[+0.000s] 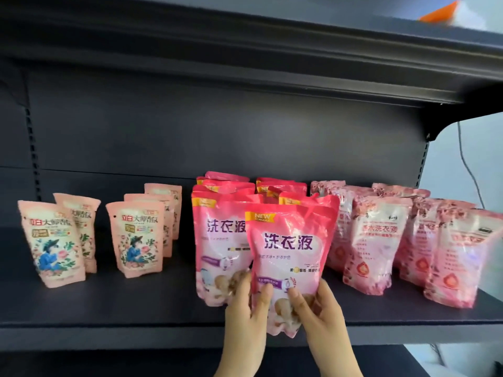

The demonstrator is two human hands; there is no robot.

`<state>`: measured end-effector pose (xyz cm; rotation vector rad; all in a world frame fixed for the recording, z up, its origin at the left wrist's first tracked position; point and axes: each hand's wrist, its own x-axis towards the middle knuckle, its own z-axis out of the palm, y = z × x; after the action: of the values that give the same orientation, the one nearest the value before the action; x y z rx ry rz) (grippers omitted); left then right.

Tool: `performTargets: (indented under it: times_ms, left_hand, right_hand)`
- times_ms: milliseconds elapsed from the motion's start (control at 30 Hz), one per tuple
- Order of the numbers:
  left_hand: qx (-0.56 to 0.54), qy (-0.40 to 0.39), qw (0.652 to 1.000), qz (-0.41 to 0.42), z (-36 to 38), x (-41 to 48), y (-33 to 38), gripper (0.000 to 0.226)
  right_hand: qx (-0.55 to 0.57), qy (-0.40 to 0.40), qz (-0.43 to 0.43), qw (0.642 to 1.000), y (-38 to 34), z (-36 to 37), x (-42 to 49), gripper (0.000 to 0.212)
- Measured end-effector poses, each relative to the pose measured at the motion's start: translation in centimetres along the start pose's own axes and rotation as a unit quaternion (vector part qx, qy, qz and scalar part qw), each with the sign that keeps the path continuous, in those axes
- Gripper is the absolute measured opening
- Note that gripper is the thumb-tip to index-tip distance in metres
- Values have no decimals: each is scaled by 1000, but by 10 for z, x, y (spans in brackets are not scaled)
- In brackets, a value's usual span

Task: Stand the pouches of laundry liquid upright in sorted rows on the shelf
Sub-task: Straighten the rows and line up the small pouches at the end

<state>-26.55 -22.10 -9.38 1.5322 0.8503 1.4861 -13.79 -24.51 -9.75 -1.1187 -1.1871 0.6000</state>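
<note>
While nearly upright, pouch (288, 248) between hands (242, 314) (321, 319)

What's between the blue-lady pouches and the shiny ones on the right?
Two rows of bright pink pouches, the front pouch held. The head view shows it.

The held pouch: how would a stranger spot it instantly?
On the dark shelf, find the middle block of bright pink pouches. Unlike its neighbours, the held pouch is frontmost, at the shelf's edge, gripped low by the left hand and right hand.

rear pouches (226, 176) mostly hidden, orange object (439, 12) blurred
</note>
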Motion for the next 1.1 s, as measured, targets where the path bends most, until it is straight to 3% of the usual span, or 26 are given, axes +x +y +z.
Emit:
performTargets:
  times_ms: [67, 300, 433, 467, 567, 667, 1100]
  left_hand:
    - [7, -4, 1000, -4, 20, 8, -1, 33]
    - [2, -4, 1000, -17, 61, 25, -17, 33]
    - [16, -46, 999, 1, 63, 18, -16, 53]
    - [31, -57, 998, 8, 62, 16, -18, 63]
    - [118, -78, 990, 17, 58, 9, -20, 91]
    - [145, -79, 986, 13, 61, 12, -20, 97]
    - [190, -47, 980, 23, 65, 48, -34, 84]
  right_hand:
    - [-2, 8, 6, 1000, 1, -16, 11, 22]
    - [-36, 9, 15, 999, 14, -46, 37, 15]
    - [-53, -22, 4, 998, 16, -54, 36, 17]
    - [-57, -31, 5, 998, 15, -56, 34, 21]
    - [-71, -45, 16, 996, 13, -58, 29, 63]
    - [-90, -54, 28, 994, 11, -56, 31, 80]
    - [-131, -83, 31, 987, 12, -45, 64, 46]
